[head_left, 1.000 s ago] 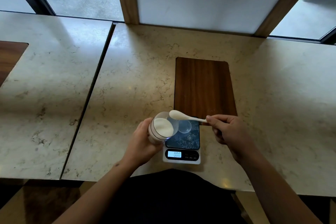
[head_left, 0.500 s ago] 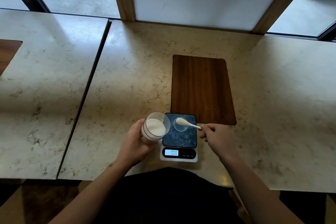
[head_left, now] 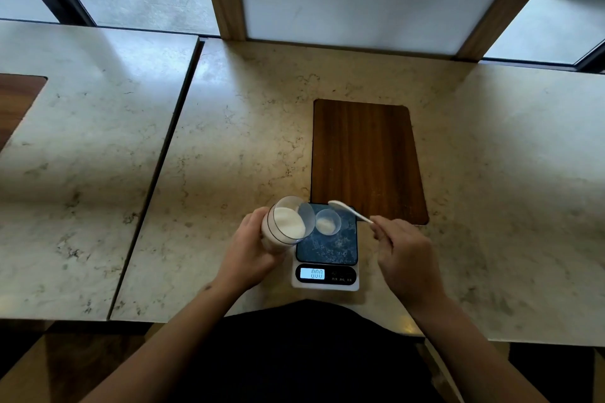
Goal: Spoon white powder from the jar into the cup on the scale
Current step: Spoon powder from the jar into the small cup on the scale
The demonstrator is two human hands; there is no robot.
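A pale marble surface [head_left: 229, 147] runs across the view, split by a dark seam on its left part, with a wooden inset at the far left edge.

Near the front edge, left of centre, the left hand [head_left: 252, 249] is wrapped around a clear jar [head_left: 284, 222], fingers closed on its wall. The jar is tilted, its open mouth turned up and to the right, and white powder [head_left: 289, 227] lies banked inside it. The jar's rim overlaps the left edge of the scale [head_left: 325, 250] in this view; whether it touches the scale cannot be told.

The scale sits on the surface just before the person, a dark patterned platform above a white base with a lit display [head_left: 312, 273] reading zeros. A small clear cup [head_left: 328, 222] stands upright on the far left part of the platform, just beside the jar's mouth, with a little white powder in its bottom.

Behind the scale lies a dark wooden board [head_left: 366, 157], set flat in the surface.

A white spoon [head_left: 347, 209] is held above the far right corner of the platform, its bowl just right of and beyond the cup, the handle slanting down to the right. The right hand [head_left: 404, 255] pinches the handle's end between closed fingertips, the other fingers curled in.
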